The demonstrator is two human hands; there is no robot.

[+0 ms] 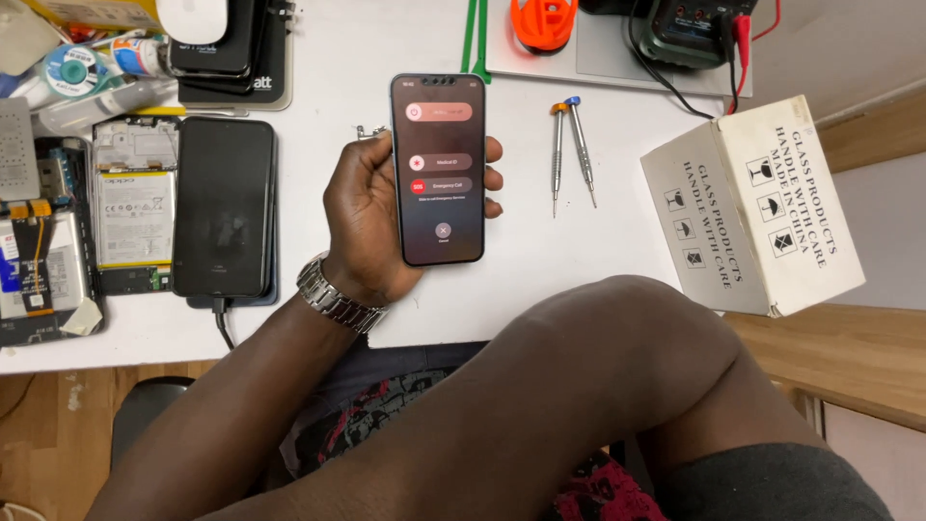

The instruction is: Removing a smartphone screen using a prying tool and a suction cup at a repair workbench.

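While the left hand [371,217] is wrapped around a lit smartphone [438,169] held above the white counter [318,125], its screen shows a power-off slider not yet swiped; the right hand is hidden, state unknowable. Nearby lie two screwdrivers [569,154], one cardboard box [752,207], one opened phone [135,217].

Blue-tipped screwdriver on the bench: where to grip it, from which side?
Pinch the blue-tipped screwdriver mid-handle, coming from its right: the orange-tipped screwdriver lies close on its left. It lies flat on the white table, slim tip toward the person, so probably finger and thumb from above.
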